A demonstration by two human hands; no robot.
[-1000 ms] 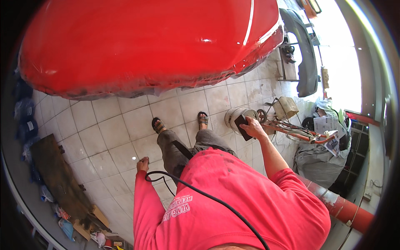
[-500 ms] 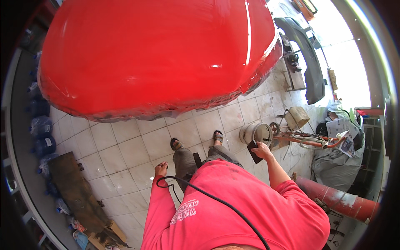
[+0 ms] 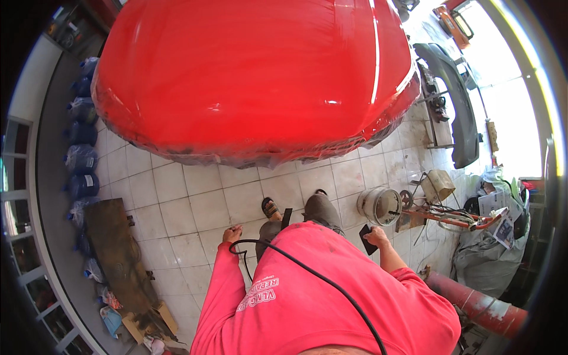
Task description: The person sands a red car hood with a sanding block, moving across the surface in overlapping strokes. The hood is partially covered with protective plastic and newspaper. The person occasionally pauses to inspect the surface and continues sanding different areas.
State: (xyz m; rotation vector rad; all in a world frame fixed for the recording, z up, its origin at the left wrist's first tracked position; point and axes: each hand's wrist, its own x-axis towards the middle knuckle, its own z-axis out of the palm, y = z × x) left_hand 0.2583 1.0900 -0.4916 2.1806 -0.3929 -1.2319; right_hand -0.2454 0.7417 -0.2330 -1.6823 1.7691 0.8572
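Note:
In my right hand (image 3: pixel 380 236) I hold a flat black phone (image 3: pixel 368 239), low at my right side next to a white bucket (image 3: pixel 379 206). My left hand (image 3: pixel 232 234) hangs at my left side above the tiles with its fingers curled in; what they hold, if anything, is too small to make out. A black cable (image 3: pixel 319 272) runs over my red shirt and loops close to the left wrist, apart from the fingers. Ahead of me stands a glossy red car (image 3: pixel 248 77), its lower edge wrapped in clear plastic film, out of reach of both hands.
Blue water jugs (image 3: pixel 81 157) line the left wall, near a dark worn board (image 3: pixel 118 254). At the right are a grey bumper (image 3: pixel 452 100) on a stand, an orange hand cart (image 3: pixel 438 216), a grey-covered heap (image 3: pixel 491 260) and a red pipe (image 3: pixel 479 305). White tiles (image 3: pixel 201 207) cover the floor.
The car and the room have shifted rightward in view, and the side items sit lower. My right hand, still holding the phone, is lower and farther from the bucket. My feet have changed position.

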